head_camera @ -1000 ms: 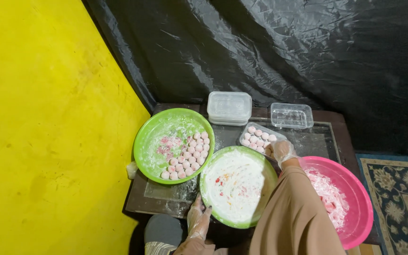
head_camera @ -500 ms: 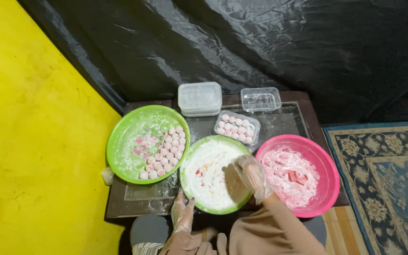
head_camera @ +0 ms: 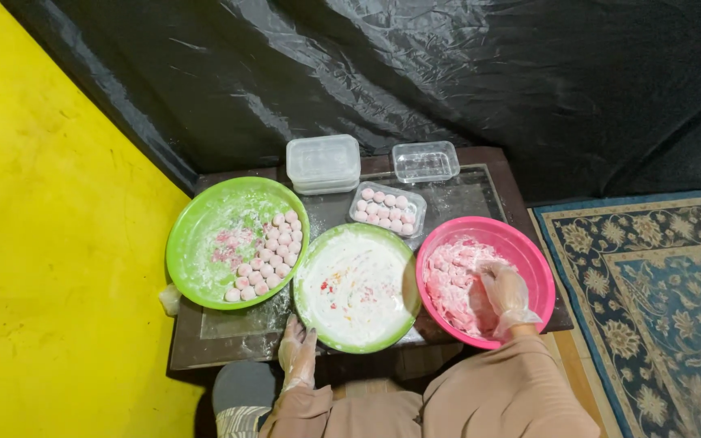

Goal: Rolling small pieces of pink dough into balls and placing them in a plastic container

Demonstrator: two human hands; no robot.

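Black-sheeted corner, clear lidded tubs (head_camera: 323, 162) at table's back; right hand (head_camera: 506, 294) open-gripped in pink basin (head_camera: 529, 253), left hand (head_camera: 297, 354) empty.

- Pink basin (head_camera: 539, 268): round plastic, at the right near edge of the table, holding floury pink dough pieces (head_camera: 450, 280).
- Middle green basin (head_camera: 310, 312): round, flour-coated inside, flecked red, just left of the pink one.

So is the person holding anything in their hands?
Not clearly. The right hand rests inside the pink bowl on pink dough; any grip is unclear. The left hand holds nothing.
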